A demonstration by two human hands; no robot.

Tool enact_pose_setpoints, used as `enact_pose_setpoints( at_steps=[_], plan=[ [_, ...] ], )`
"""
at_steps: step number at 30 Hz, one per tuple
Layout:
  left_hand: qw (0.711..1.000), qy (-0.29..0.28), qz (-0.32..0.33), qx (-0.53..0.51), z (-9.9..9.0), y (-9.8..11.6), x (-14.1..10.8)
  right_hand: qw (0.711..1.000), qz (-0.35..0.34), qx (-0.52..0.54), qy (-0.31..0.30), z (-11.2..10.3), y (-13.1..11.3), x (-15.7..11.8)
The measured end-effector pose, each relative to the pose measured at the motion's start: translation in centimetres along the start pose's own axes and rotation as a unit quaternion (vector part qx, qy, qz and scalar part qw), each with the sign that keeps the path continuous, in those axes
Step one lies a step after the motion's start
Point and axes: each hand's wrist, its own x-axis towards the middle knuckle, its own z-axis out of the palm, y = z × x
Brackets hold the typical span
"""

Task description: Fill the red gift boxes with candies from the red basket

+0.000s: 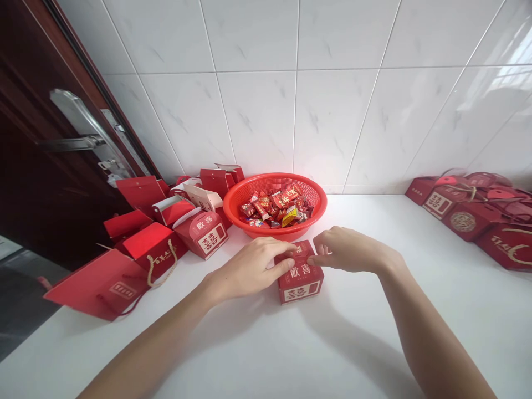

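A small red box [301, 281] with white characters and a pale label on its front stands on the white table in the middle. From its left side, my left hand [253, 266] grips the box's top, thumb on the near flap and fingers behind. My right hand [343, 250] is at the top's right side, its thumb touching the box and its fingers curled. The two hands have the box between them. Just behind stands a red plastic basket [233, 213] with wrapped sweets [276, 208] inside.
Several red boxes and bags [153, 238] stand at the left, some with open tops. More red boxes [469, 219] are grouped at the far right. A tiled wall [257, 111] rises behind the table [233, 354]; a dark door [29, 122] is at the left.
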Motion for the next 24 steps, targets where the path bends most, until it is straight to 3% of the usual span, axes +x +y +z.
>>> enact_pose_setpoints(
  at_steps=[11,15,24],
  plan=[
    [0.999,-0.028,-0.004,0.031,0.41,-0.31,0.09,0.999,0.013,-0.009,-0.038,0.59,-0.11,1.12],
    [0.997,-0.064,-0.011,0.035,-0.01,-0.16,-0.14,0.999,0.015,-0.001,-0.043,0.64,-0.02,1.14],
    [0.994,-0.093,-0.024,0.054,-0.45,0.53,-0.22,0.999,-0.004,0.023,0.027,0.84,0.13,0.32]
  ],
)
